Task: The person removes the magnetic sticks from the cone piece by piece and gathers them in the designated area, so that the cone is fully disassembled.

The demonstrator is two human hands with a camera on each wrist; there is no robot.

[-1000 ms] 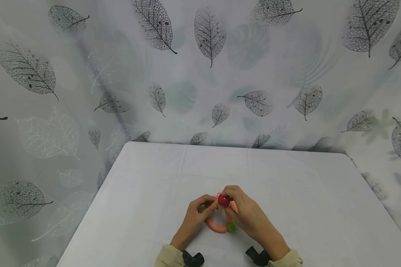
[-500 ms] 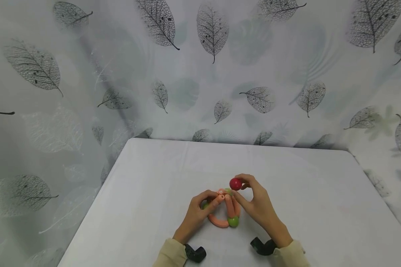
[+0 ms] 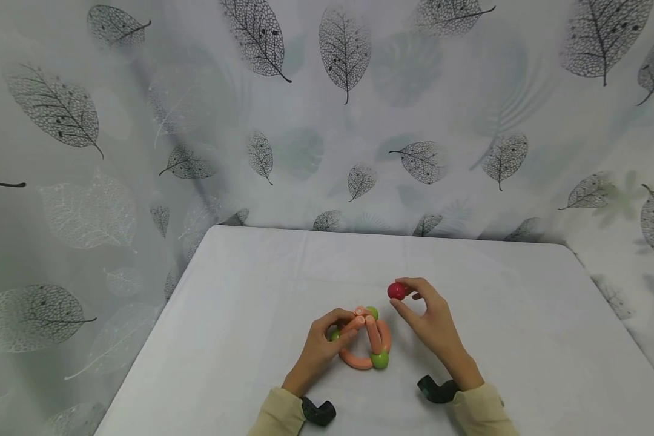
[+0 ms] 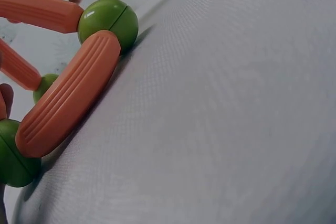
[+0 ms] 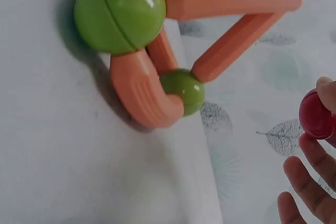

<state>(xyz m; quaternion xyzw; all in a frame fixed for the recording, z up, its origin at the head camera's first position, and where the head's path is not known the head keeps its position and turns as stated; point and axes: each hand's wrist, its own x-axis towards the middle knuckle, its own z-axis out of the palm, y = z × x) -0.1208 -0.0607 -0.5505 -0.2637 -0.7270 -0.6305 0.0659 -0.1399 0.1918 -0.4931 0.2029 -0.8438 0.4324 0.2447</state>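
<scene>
A pyramid-like toy frame of orange rods and green balls stands on the white table. Its base has curved rods (image 4: 71, 95) between green balls (image 3: 379, 360), and straight rods (image 3: 374, 336) lean inward with their top ends close together. My left hand (image 3: 323, 344) pinches one straight rod near its top, on the frame's left side. Up and right of the frame, my right hand (image 3: 435, 318) pinches a glossy red ball (image 3: 396, 291) between thumb and fingers, apart from the rods. In the right wrist view, the red ball (image 5: 316, 116) sits at the fingertips, other fingers spread.
The white table (image 3: 251, 284) reaches back to a leaf-patterned curtain (image 3: 327, 121), which also hangs along the left side. Black wrist devices (image 3: 318, 412) are strapped at both cuffs.
The red ball was over the rod tops; my right hand has carried it away to the right and back, uncovering the rod ends. My left hand stays at the frame.
</scene>
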